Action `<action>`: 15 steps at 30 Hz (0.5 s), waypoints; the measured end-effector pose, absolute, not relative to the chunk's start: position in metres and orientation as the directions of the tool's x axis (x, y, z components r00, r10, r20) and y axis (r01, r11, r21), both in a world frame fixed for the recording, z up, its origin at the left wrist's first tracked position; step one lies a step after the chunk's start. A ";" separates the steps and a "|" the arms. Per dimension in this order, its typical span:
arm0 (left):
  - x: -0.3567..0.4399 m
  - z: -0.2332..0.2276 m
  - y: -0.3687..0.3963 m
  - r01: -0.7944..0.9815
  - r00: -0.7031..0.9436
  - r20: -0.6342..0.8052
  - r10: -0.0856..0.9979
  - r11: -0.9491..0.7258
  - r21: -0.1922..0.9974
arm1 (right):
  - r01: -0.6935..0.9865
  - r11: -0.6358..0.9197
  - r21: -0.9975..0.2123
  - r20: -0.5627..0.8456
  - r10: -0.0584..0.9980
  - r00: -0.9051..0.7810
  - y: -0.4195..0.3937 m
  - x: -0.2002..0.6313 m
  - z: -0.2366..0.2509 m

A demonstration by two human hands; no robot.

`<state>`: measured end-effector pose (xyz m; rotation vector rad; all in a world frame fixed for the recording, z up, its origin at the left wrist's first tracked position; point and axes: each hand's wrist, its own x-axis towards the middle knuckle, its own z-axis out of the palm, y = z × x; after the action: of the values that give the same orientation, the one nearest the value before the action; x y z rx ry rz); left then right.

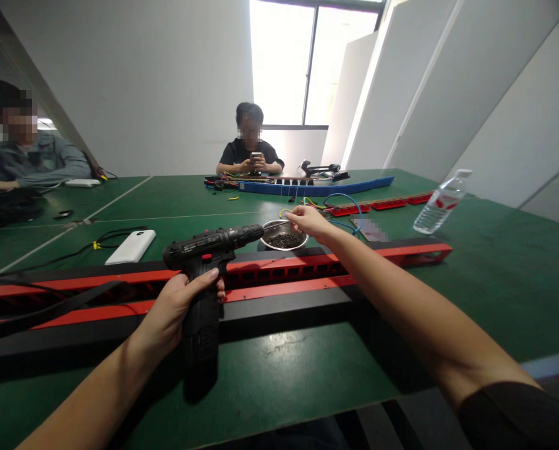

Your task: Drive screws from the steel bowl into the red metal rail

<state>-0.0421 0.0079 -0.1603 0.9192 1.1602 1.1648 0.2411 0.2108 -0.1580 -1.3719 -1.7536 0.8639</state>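
on the green tabletop (494,287), before the person:
left grip: left hand (180,306) wrapped round the handle of one black cordless drill (208,250), matte plastic, red switch, its base standing on the tabletop
right grip: right hand (310,220) over the rim of one round metal bowl (283,235), fingertips pinched together; what they hold cannot be told
bowl: shiny steel, filled with small dark screws
long strips: black and red, lying across between drill and bowl
writing: none readable
bottle: one clear plastic water bottle (441,203), tilted
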 end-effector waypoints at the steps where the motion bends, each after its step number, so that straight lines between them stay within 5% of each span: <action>1: -0.042 -0.160 0.008 -0.193 0.004 -0.191 0.982 0.188 0.963 | 0.578 0.194 -0.793 0.141 0.981 -0.136 0.215 0.239 -0.159; 9: -0.042 -0.160 0.007 -0.200 -0.014 -0.185 0.983 0.179 0.963 | 0.881 0.304 -0.361 0.070 0.952 -0.300 0.220 0.232 -0.168; 15: -0.043 -0.162 0.007 -0.191 -0.006 -0.203 0.979 0.198 0.962 | 0.870 0.346 -0.353 -0.058 0.919 -0.389 0.224 0.222 -0.178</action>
<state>-0.0429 0.0066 -0.1620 0.9110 1.1758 1.1614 0.2218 0.2243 -0.1781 -1.6425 -2.4498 0.4961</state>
